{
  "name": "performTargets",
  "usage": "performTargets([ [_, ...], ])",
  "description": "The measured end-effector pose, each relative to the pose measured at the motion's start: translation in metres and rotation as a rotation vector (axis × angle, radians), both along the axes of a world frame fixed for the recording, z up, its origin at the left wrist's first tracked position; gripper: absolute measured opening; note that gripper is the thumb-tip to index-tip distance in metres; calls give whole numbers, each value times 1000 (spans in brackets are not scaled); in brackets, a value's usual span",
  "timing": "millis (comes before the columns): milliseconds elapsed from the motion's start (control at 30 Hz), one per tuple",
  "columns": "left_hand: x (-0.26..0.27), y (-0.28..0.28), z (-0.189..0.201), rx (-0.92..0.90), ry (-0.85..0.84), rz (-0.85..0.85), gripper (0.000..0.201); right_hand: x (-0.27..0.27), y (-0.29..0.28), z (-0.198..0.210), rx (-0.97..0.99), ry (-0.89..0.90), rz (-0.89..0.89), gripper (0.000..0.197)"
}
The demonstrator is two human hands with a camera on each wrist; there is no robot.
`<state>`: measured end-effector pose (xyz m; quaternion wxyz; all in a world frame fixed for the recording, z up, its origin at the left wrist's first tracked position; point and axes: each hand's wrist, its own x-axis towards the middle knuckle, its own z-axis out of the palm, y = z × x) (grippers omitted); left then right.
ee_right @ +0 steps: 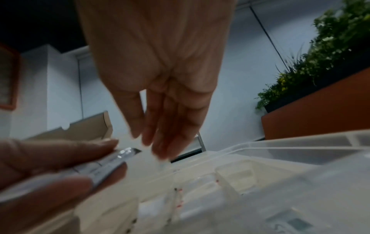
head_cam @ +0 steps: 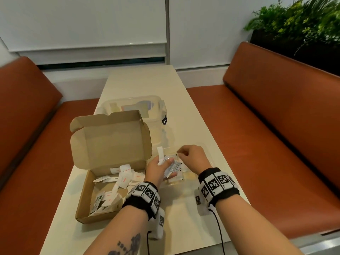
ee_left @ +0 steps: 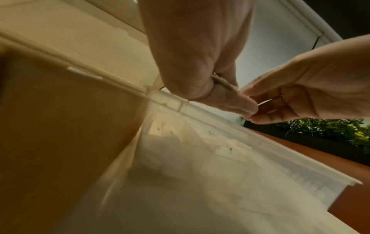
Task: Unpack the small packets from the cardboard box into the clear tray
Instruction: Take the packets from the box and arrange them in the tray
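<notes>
Cardboard box (head_cam: 110, 162): one | clear tray (head_cam: 209, 159): one | left hand (head_cam: 158, 170) grips packets (head_cam: 172, 165) | right hand (head_cam: 193, 157) fingers loose

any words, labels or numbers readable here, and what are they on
None can be read for certain.
Packets in the cardboard box: red and dark print, too small and blurred.
Packets held in the left hand: dark print, blurred.
Wristbands: black-and-white square code markers, no words.
Clear tray: no print visible.
</notes>
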<state>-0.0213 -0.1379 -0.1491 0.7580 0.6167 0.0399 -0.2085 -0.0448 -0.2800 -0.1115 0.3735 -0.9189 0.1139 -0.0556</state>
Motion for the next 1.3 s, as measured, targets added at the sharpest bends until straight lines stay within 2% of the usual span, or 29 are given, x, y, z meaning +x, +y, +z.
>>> performTargets([
  [100,-1,2,4,-22,-14,2,13,-6,6,3,143,71,85,20],
  [200,-2,3,6,-34,23,7,19,-9,5,-1,202,93,100,18],
  [333,-2,3,5,-38,47,26,17,-13,2,-4,218,22,36,6],
  [400,-1,3,5,-46,62,30,19,-15,0,-5,238,-61,-18,8],
  [500,-2,-1,9,-61,75,27,19,-19,1,-7,97,-134,-49,7],
  [600,-3,-4,10,-83,56,21,18,-22,1,-11,-20,-124,14,1],
  [700,-2,-3,8,-32,30,6,8,-24,-2,-12,46,-92,55,9],
  [800,1,-1,6,7,8,-9,11,-24,-6,-9,140,-50,53,16],
  [900,0,-2,7,36,-16,-49,12,-21,-8,-3,214,-58,12,12],
  [1000,-1,-3,8,44,-37,-69,12,-17,-11,2,205,24,85,26],
  [1067,0,-4,8,44,-44,-67,11,-15,-14,4,175,68,117,25],
  [1133,0,-4,8,43,-45,-60,10,-14,-20,4,161,63,67,21],
  [1300,2,0,7,13,-20,-29,10,-11,-52,0,51,40,-257,14],
])
